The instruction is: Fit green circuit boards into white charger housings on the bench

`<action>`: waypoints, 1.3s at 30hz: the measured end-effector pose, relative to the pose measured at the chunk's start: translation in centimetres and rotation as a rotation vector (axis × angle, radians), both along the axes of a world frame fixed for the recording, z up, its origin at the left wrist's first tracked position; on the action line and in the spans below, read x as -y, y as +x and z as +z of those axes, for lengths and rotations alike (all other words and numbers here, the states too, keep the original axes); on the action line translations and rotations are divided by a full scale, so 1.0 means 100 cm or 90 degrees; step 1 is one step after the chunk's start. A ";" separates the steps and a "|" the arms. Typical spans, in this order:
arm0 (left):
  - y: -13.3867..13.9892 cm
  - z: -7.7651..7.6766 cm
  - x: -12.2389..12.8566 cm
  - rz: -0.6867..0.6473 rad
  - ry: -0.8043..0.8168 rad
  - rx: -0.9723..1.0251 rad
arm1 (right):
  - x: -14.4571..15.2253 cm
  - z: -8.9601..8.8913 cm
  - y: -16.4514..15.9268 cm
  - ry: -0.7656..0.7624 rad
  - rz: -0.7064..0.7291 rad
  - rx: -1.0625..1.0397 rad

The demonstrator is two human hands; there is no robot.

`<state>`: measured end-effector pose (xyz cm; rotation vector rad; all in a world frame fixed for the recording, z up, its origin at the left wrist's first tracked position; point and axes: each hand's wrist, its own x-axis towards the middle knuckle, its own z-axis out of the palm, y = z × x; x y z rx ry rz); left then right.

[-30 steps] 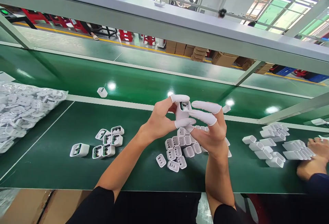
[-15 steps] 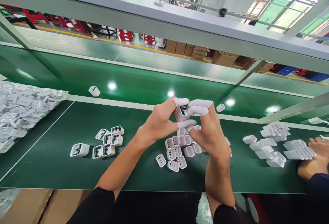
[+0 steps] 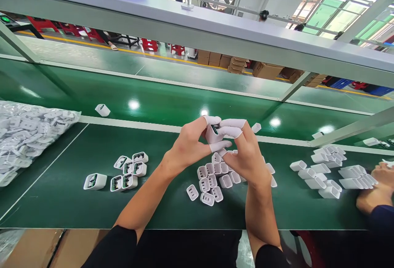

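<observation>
My left hand (image 3: 191, 140) and my right hand (image 3: 248, 159), both with white finger cots, meet over the middle of the bench. Between their fingertips is a white charger housing (image 3: 213, 136), tilted, with a dark green circuit board showing at its open end. My left thumb and finger grip it from the left. The right fingers press at its upper right side, partly hiding it. Below my hands stands a cluster of white housings with slots (image 3: 207, 199). Left of my left forearm, several housings with boards inside (image 3: 129, 181) stand grouped, and one housing (image 3: 97, 182) lies apart.
A clear bag of white plastic parts (image 3: 27, 134) lies at far left. Behind a pale rail, loose housings (image 3: 102, 110) sit on the green belt (image 3: 166, 104). At right are stacked housings (image 3: 317, 182) and another person's hand (image 3: 383, 177). A shelf (image 3: 172, 21) crosses above.
Both hands have shifted slightly left, and the held housing has tilted more. The loose housings on the belt behind have slid left, and another has come into sight at right.
</observation>
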<state>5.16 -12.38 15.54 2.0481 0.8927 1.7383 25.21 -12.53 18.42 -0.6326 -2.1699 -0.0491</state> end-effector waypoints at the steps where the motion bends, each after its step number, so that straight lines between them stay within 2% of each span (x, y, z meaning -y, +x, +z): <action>1: -0.001 0.002 0.001 0.005 -0.018 0.004 | -0.001 -0.001 0.000 -0.017 0.014 -0.016; 3: -0.007 0.007 0.003 -0.028 -0.043 0.000 | -0.003 -0.002 -0.001 -0.077 0.053 -0.074; 7: -0.023 0.021 0.010 -0.202 -0.073 -0.003 | -0.006 -0.007 0.001 -0.267 0.135 -0.236; 10: -0.027 0.026 0.012 -0.231 -0.136 0.020 | -0.010 -0.010 0.002 -0.387 0.198 -0.330; 13: -0.020 0.023 0.009 -0.247 -0.185 0.068 | -0.014 -0.012 -0.001 -0.458 0.211 -0.377; 17: 0.001 0.013 0.005 -0.223 -0.188 0.205 | -0.019 -0.012 -0.008 -0.476 0.169 -0.406; 20: 0.019 0.006 0.006 -0.211 -0.170 0.307 | -0.021 -0.012 -0.010 -0.491 0.176 -0.414; 27: 0.039 -0.006 0.009 -0.160 -0.226 0.412 | -0.028 -0.015 -0.006 -0.447 0.178 -0.416; 32: 0.042 -0.004 0.011 -0.202 -0.309 0.451 | -0.029 -0.018 -0.003 -0.427 0.192 -0.417; 39: 0.050 0.000 0.017 -0.250 -0.342 0.515 | -0.025 -0.014 -0.005 -0.404 0.159 -0.432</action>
